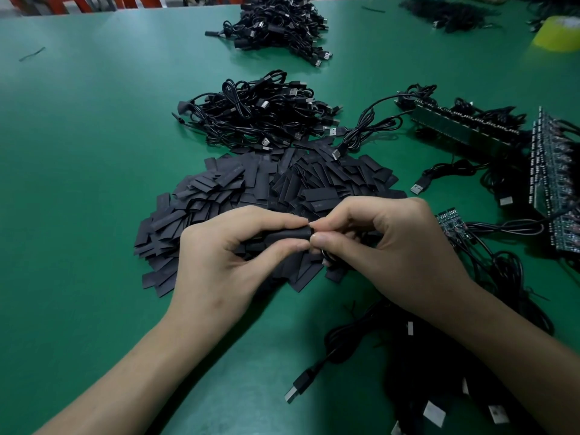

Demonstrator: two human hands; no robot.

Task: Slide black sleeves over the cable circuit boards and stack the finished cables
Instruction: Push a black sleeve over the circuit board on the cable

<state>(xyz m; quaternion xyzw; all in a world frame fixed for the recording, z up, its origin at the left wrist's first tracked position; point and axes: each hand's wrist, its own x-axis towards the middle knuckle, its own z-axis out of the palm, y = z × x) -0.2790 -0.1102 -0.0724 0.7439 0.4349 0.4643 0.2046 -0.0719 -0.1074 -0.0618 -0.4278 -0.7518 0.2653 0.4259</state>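
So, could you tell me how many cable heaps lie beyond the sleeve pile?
2: near heap just behind the sleeves, far heap beyond; dark heap top right may be another.

hands: left grips black sleeve — right pinches its end | above sleeve pile

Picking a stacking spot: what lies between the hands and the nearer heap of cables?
Head view: a pile of loose black sleeves fills that stretch, reaching the heap of cables.
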